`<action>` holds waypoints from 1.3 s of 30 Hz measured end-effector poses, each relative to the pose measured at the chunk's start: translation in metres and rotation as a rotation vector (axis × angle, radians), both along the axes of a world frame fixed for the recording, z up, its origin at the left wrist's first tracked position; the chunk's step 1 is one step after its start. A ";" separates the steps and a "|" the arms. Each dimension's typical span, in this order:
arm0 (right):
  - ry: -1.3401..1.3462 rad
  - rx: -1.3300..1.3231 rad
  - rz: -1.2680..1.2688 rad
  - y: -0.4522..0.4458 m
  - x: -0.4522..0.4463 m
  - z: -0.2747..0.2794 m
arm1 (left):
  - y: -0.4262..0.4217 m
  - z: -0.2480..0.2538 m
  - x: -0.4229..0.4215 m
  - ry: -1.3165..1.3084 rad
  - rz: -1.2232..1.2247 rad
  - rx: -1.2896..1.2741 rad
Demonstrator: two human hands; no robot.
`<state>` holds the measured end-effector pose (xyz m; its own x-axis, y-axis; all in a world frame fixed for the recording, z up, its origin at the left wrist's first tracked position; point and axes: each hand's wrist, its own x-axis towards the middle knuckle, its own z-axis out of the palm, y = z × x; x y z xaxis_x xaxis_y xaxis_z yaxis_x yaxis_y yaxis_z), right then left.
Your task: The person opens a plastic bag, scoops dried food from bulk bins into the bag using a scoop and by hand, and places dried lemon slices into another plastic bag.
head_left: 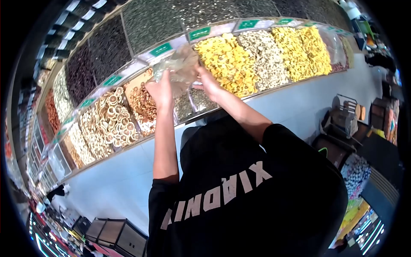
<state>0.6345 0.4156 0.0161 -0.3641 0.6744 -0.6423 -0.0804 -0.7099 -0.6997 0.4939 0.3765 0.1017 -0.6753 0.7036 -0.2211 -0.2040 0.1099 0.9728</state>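
Observation:
A crumpled clear plastic bag (182,64) is held up over the front row of goods. My left hand (160,91) grips its left side, thumb up and fingers closed on the plastic. On the right side my right hand (207,82) has its fingers bent around the bag's edge. Beneath the hands lie compartments of brown dried slices (142,100) and small dark grey-green pieces (184,106). Yellow dried flowers (227,64) fill the compartment just right of my right hand.
Round dried slices (115,120) lie to the left, pale pieces (263,55) to the right. Dark goods (152,25) fill the back row behind a divider with green labels (161,49). A dark cart (115,235) stands lower left, chairs (342,124) at right.

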 end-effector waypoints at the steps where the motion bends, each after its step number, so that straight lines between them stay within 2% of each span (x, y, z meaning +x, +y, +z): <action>1: -0.078 0.095 0.049 -0.004 0.006 0.013 | 0.005 -0.019 -0.002 -0.046 0.046 -0.092; 2: -0.152 0.191 0.101 -0.008 0.009 0.029 | 0.003 -0.043 -0.008 -0.100 0.063 -0.182; 3: -0.240 0.333 0.148 -0.011 0.009 -0.011 | 0.001 -0.069 -0.015 -0.150 0.078 -0.269; 4: -0.338 0.368 0.264 -0.014 0.014 0.021 | 0.000 -0.089 -0.019 -0.200 0.089 -0.356; 6: -0.434 0.678 0.316 -0.031 0.015 0.026 | -0.005 -0.123 -0.022 -0.162 0.061 -0.419; 7: -0.731 0.901 0.446 -0.038 0.012 0.028 | -0.003 -0.117 -0.023 -0.098 -0.028 -0.519; 8: -0.846 1.009 0.558 -0.042 0.008 0.030 | -0.003 -0.112 -0.023 -0.031 -0.118 -0.618; 10: -0.903 1.156 0.732 -0.047 -0.002 0.036 | 0.002 -0.134 -0.029 -0.028 -0.172 -0.475; 11: -0.925 1.220 0.747 -0.051 -0.008 0.025 | 0.001 -0.148 -0.035 -0.028 -0.203 -0.410; 12: -0.934 1.234 0.743 -0.052 -0.013 0.013 | 0.006 -0.148 -0.039 -0.023 -0.231 -0.525; 14: -0.959 1.261 0.738 -0.053 -0.017 -0.005 | 0.008 -0.147 -0.044 -0.039 -0.289 -0.423; 15: -1.019 1.270 0.780 -0.052 -0.016 -0.004 | 0.010 -0.137 -0.045 0.093 -0.330 -0.512; 18: -1.026 1.205 0.827 -0.051 -0.016 -0.014 | 0.009 -0.122 -0.041 0.442 -0.408 -0.481; 19: -1.046 1.199 0.818 -0.052 -0.016 -0.014 | 0.008 -0.100 -0.040 0.454 -0.537 -0.591; 22: -1.030 1.168 0.848 -0.051 -0.014 -0.016 | -0.024 -0.067 -0.010 0.885 -0.353 -0.361; 24: -0.940 1.187 0.708 -0.056 -0.011 -0.022 | -0.027 -0.043 0.009 1.022 -0.541 -0.183; 25: -0.922 1.161 0.717 -0.060 -0.008 -0.025 | -0.029 -0.060 0.011 1.196 -0.634 -0.214; 26: -0.904 1.138 0.723 -0.063 -0.005 -0.028 | -0.029 -0.076 0.011 1.268 -0.751 -0.349; 28: -0.887 1.192 0.583 -0.080 0.023 -0.004 | -0.022 -0.113 0.006 1.033 -0.794 -0.535; 30: -0.642 1.296 0.396 -0.093 0.064 -0.001 | -0.020 -0.142 0.004 1.078 -0.746 -0.573; 31: -0.645 1.194 0.383 -0.101 0.090 0.006 | -0.018 -0.144 0.005 1.087 -0.753 -0.646; 32: -0.644 1.091 0.374 -0.111 0.120 0.020 | -0.012 -0.156 -0.001 1.242 -0.744 -0.749; 33: -0.637 0.989 0.368 -0.119 0.153 0.032 | -0.010 -0.144 0.004 1.381 -0.701 -0.741; 34: -0.620 0.917 0.306 -0.128 0.190 0.042 | -0.005 -0.166 -0.002 1.540 -0.369 -0.043; 36: -0.640 0.739 0.182 -0.151 0.263 0.043 | 0.002 -0.098 0.052 1.335 -0.286 -0.354; 37: -0.691 0.703 0.163 -0.163 0.300 0.015 | 0.007 -0.061 0.083 1.358 -0.318 -0.328; 38: -0.718 0.522 0.116 -0.171 0.336 0.005 | 0.008 -0.028 0.117 1.378 -0.356 -0.310; 39: -0.858 0.550 0.149 -0.180 0.373 -0.001 | 0.007 -0.014 0.153 1.391 -0.390 -0.292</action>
<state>1.0071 0.2357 0.0152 -0.0329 0.9393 -0.3415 0.6623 -0.2354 -0.7113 0.6471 0.3837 0.0874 -0.2406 0.9324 0.2698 0.9434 0.1592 0.2911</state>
